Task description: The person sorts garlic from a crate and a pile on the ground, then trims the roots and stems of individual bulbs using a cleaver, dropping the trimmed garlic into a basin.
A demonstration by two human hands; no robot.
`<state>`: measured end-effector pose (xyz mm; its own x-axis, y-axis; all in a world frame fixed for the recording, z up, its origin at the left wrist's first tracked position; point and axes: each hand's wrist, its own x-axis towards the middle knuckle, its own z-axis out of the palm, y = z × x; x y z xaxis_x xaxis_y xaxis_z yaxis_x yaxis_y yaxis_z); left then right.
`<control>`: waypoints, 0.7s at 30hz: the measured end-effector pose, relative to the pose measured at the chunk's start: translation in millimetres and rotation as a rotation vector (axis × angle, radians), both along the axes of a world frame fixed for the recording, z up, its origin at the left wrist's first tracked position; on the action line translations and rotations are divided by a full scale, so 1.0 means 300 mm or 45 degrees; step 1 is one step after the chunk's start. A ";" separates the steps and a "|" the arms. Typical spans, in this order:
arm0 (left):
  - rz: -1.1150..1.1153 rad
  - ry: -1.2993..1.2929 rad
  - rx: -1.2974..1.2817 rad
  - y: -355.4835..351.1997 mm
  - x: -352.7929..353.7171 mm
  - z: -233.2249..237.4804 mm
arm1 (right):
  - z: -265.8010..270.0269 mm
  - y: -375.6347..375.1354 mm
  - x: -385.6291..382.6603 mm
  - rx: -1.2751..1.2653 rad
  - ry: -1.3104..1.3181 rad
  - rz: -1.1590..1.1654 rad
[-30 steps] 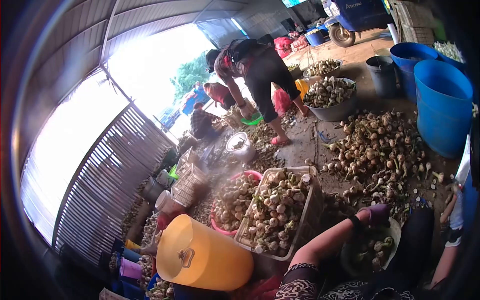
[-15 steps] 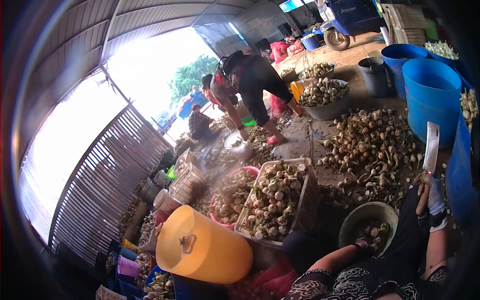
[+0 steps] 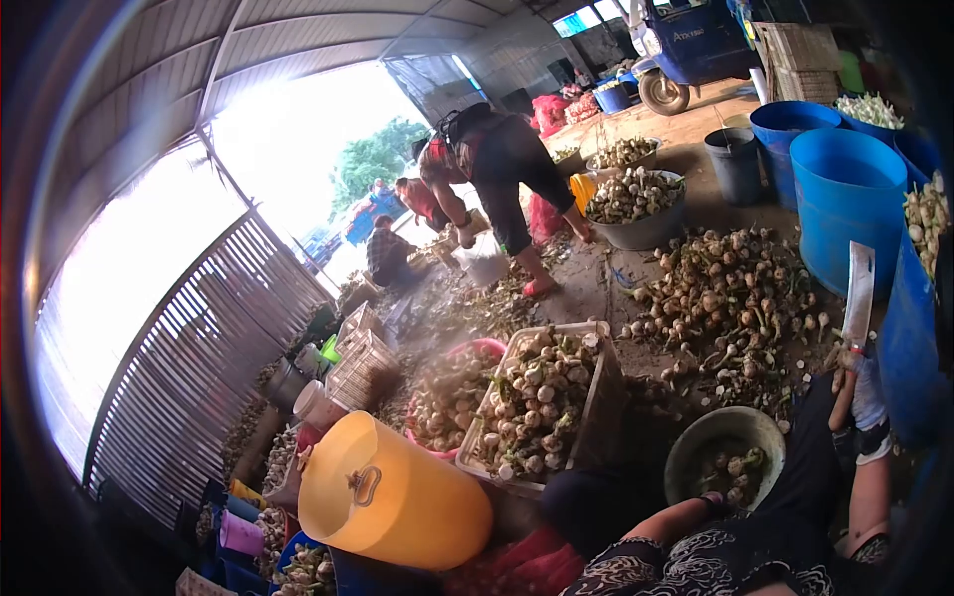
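Note:
My right hand (image 3: pixel 849 389), partly wrapped in white cloth, is closed on a cleaver (image 3: pixel 859 293). The broad blade points up the view, away from me, beside a blue barrel. My left hand (image 3: pixel 713 504) is at the near rim of a grey basin (image 3: pixel 681 452); its fingers are dark and do not show clearly. Inside that basin lie several garlic bulbs (image 3: pixel 740 472). Beyond the basin, a large heap of garlic (image 3: pixel 740 288) with stems covers the floor.
A crate (image 3: pixel 596 397) heaped with garlic stands left of the basin, beside a yellow bucket (image 3: pixel 397 497) and a pink tub (image 3: pixel 487 346). Blue barrels (image 3: pixel 850 209) stand right. A bending co-worker (image 3: pixel 497 159) handles a white bucket (image 3: pixel 482 260). A blue three-wheeler (image 3: pixel 696 45) is parked behind.
My left hand has drawn back slightly from inside the basin toward its rim. My right hand still grips the cleaver. The bending co-worker has raised and tilted the white bucket.

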<state>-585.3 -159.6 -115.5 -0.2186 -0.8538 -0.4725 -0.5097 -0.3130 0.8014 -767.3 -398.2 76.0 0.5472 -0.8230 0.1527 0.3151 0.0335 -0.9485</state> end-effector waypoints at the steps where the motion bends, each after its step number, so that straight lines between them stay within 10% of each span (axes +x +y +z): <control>1: 0.008 -0.006 0.002 -0.001 0.009 0.000 | 0.011 0.007 0.002 -0.015 -0.019 0.027; 21: 0.413 -0.233 0.064 -0.693 0.688 -0.177 | -0.044 -0.182 0.126 0.816 -0.171 -0.184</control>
